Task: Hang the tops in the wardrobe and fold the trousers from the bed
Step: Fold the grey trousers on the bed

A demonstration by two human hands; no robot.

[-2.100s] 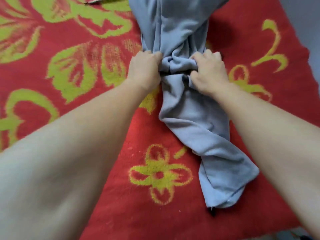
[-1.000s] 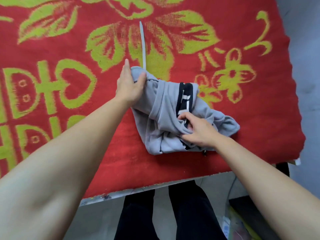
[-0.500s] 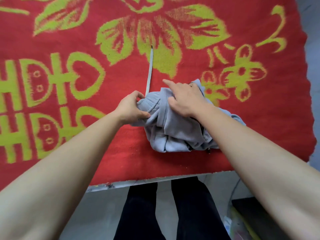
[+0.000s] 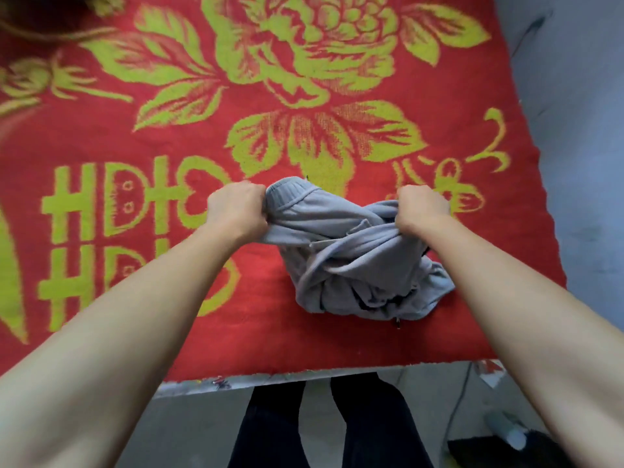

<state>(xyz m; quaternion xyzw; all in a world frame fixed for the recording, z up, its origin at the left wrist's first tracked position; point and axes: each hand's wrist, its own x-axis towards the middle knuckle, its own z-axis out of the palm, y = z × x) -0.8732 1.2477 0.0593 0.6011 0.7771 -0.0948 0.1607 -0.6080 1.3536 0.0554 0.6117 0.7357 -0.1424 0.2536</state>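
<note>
Your left hand [image 4: 236, 209] grips the ribbed end of the grey trousers [image 4: 351, 261], fingers clenched round the cloth. Your right hand [image 4: 420, 207] grips the opposite side of the same bunched garment, fingers curled into the fabric. The trousers lie crumpled on the red-and-green blanket [image 4: 141, 106] of the bed, near its front edge, towards the right corner.

Reached forward and apart, the left hand [image 4: 236, 207] and right hand [image 4: 422, 207] each clench the trousers [image 4: 337, 258].
</note>
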